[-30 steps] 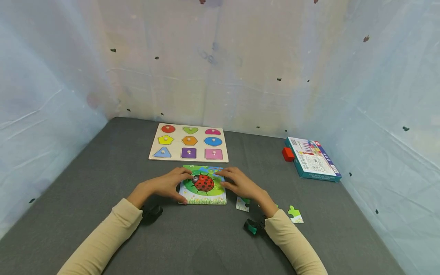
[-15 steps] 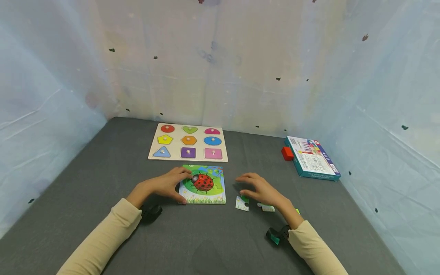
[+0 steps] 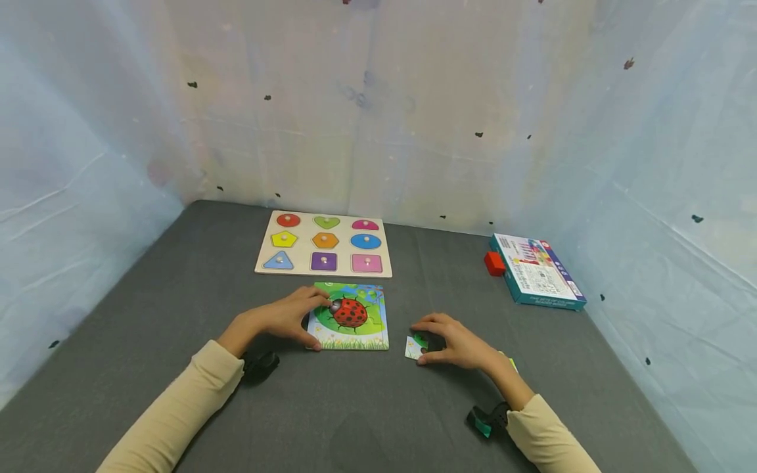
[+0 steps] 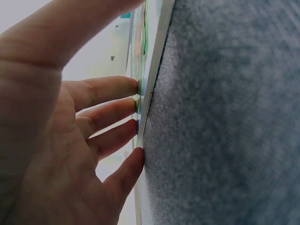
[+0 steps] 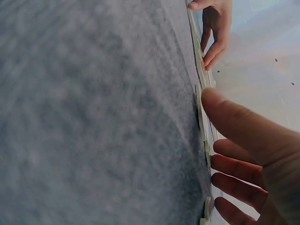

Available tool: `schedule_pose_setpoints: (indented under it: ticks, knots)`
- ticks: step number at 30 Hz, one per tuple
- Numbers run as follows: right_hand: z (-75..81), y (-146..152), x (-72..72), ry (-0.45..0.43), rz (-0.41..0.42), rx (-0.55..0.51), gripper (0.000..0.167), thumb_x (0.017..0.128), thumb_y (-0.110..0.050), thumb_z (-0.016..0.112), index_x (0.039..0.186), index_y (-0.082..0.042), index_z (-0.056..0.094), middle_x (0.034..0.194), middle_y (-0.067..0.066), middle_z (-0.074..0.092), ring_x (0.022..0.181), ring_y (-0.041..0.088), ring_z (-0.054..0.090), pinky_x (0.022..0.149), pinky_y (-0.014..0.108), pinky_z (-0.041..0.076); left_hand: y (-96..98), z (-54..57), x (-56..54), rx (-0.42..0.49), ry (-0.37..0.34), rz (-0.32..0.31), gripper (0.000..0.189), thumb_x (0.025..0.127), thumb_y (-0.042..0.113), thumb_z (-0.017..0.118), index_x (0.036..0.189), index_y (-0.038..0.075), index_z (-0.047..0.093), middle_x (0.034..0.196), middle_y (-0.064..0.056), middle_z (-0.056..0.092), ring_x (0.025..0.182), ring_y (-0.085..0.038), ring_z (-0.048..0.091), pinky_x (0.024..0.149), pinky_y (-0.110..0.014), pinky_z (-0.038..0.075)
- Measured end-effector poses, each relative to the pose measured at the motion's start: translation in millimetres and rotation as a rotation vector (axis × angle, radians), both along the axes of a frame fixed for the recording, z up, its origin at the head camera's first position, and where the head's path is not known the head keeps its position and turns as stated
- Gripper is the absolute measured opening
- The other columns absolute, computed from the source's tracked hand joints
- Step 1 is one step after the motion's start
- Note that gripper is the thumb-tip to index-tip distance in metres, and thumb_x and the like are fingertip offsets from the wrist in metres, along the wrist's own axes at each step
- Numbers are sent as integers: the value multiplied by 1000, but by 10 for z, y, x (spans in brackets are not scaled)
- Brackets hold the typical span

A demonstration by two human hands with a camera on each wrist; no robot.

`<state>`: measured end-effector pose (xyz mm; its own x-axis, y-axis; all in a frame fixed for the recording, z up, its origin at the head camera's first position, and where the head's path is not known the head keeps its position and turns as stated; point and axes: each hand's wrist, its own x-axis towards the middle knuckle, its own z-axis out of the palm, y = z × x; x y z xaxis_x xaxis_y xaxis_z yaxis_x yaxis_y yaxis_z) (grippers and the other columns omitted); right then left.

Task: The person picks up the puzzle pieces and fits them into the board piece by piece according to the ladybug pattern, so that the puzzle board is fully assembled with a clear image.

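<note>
A ladybug jigsaw board (image 3: 350, 316) lies flat on the grey table in the head view. My left hand (image 3: 288, 317) rests at its left side, fingertips on the picture and thumb at the near left corner. The left wrist view shows those fingers spread along the edge of the board (image 4: 152, 65). To the board's right, my right hand (image 3: 458, 343) arches over a white-and-green puzzle piece (image 3: 413, 348). Its thumb is at the piece's near edge and its fingers reach to the far side. Whether they touch it is unclear.
Behind the ladybug board lies a wooden shape board (image 3: 301, 246) with colourful knobbed shapes. A red block (image 3: 495, 264) sits against a flat teal-edged box (image 3: 538, 272) at the back right. Another green puzzle piece (image 3: 512, 363) shows partly behind the right wrist.
My right hand has left the ladybug board and moved right, then lowered toward the white-and-green puzzle piece. It now covers a second piece that showed earlier. The left hand has stayed put.
</note>
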<state>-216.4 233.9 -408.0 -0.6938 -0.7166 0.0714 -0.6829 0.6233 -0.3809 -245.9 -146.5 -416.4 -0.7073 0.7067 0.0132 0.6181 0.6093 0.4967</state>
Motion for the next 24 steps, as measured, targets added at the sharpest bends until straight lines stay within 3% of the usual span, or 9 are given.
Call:
schedule_pose_setpoints:
  ticks: [24]
  knots:
    - [-51, -51, 25, 45, 5, -26, 50, 81, -35, 72, 123, -12, 60, 117, 2, 55, 106, 14, 49, 87, 38, 45, -14, -9, -6, -5, 0, 7, 82, 71, 52, 76, 133, 7, 47, 139, -14, 36, 130, -32, 27, 102, -53, 31]
